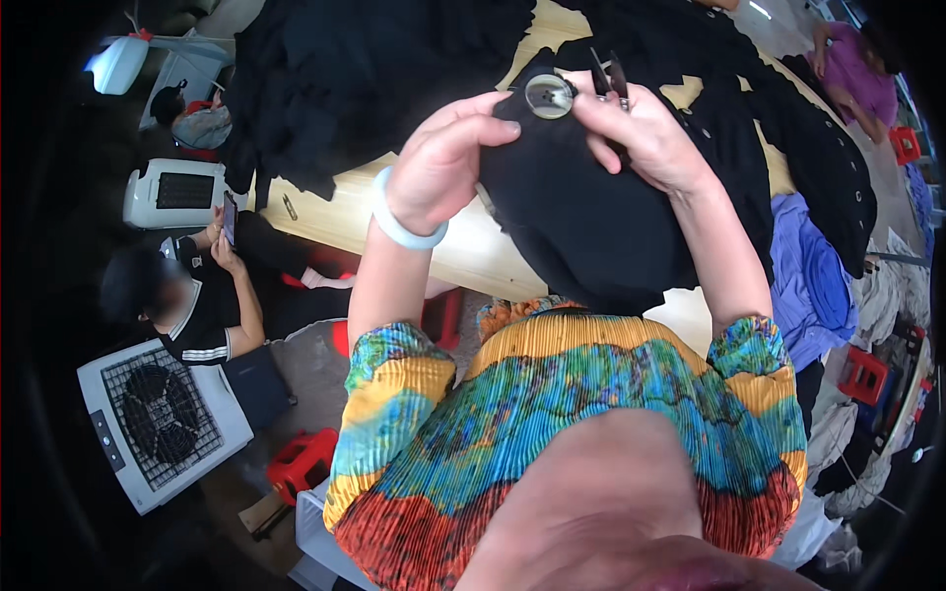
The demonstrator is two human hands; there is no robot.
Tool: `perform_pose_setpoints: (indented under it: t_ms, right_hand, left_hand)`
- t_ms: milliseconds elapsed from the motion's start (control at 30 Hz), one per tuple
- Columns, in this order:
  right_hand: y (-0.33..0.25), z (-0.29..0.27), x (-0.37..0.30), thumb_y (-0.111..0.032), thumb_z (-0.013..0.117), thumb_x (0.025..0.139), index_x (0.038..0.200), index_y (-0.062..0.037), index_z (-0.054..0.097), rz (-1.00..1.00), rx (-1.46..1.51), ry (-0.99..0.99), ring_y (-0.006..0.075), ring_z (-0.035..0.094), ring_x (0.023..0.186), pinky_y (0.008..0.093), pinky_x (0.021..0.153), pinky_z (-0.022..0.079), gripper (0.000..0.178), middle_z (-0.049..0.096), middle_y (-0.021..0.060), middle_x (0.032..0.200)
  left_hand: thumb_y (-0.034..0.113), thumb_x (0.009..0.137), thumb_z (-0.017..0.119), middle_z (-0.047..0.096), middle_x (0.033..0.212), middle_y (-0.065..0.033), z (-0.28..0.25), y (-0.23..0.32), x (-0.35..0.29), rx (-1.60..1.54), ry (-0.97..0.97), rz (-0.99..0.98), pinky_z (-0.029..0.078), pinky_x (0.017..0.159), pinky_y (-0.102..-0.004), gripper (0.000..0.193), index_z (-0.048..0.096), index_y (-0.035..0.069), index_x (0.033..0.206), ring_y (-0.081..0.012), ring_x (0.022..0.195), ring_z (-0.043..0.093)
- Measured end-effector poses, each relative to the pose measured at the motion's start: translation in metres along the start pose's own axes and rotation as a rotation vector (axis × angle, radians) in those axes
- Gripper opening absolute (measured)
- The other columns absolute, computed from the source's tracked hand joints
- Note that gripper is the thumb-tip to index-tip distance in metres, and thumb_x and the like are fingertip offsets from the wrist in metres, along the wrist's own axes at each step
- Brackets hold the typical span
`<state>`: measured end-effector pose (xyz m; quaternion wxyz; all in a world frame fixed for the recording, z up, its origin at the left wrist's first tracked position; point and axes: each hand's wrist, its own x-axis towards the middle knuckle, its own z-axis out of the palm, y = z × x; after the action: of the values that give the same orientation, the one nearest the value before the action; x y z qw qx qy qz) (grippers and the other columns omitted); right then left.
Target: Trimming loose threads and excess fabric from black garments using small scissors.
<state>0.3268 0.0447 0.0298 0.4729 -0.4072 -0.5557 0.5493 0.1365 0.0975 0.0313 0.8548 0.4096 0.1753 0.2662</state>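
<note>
A black garment (591,222) hangs between my hands above the table's near edge. On its upper part sits a large round button (548,97) with a pale, shiny rim. My left hand (439,158) is closed on the cloth to the left of the button, thumb on top. My right hand (641,133) pinches at the button's right side. Small dark thread snips (613,77) stick up out of that hand, blades pointing away; their handles are hidden by the fingers. Whether a thread runs at the button is too small to tell.
Black garments (384,74) are heaped across the wooden table (394,231), with a small brass-coloured tool (289,207) on it. Blue-purple cloth (808,276) hangs at the right. A seated person (212,286) holds a phone at left, beside a white fan unit (163,414) and red stool (301,463).
</note>
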Motion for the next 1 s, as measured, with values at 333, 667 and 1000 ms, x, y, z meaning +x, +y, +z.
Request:
perform_pose_setpoints:
  t_ms: [333, 667, 1000]
  right_hand:
    - [0.055, -0.023, -0.026, -0.012, 0.052, 0.082, 0.081, -0.008, 0.052, 0.336, 0.62, 0.166, 0.0003, 0.03, 0.038, 0.0159, 0.037, 0.024, 0.004, 0.034, -0.009, 0.051]
    - [0.054, -0.008, -0.033, -0.011, 0.057, 0.079, 0.084, -0.0077, 0.05, 0.372, 0.537, 0.242, 0.0003, 0.031, 0.038, 0.016, 0.037, 0.026, 0.009, 0.037, -0.0084, 0.055]
    - [0.064, 0.004, -0.034, -0.009, 0.057, 0.077, 0.098, -0.0033, 0.054, 0.313, -0.035, 0.252, 0.0008, 0.036, 0.045, 0.0163, 0.041, 0.026, 0.022, 0.043, -0.0059, 0.057]
  left_hand:
    - [-0.01, 0.073, 0.04, 0.053, 0.104, -0.0074, -0.005, -0.054, 0.013, 0.1, 0.065, 0.096, 0.038, 0.083, -0.0218, 0.039, 0.046, 0.0, 0.11, -0.0121, 0.092, 0.05]
    - [-0.006, 0.076, 0.054, 0.053, 0.091, -0.0029, -0.022, -0.094, 0.012, 0.352, 0.163, 0.274, 0.042, 0.073, -0.0171, 0.034, 0.048, 0.001, 0.109, -0.0066, 0.083, 0.051]
    - [0.011, 0.068, 0.066, 0.053, 0.085, -0.006, -0.031, -0.103, 0.008, 0.988, 0.34, 0.46, 0.042, 0.072, -0.0251, 0.031, 0.053, 0.0, 0.094, -0.0157, 0.082, 0.053]
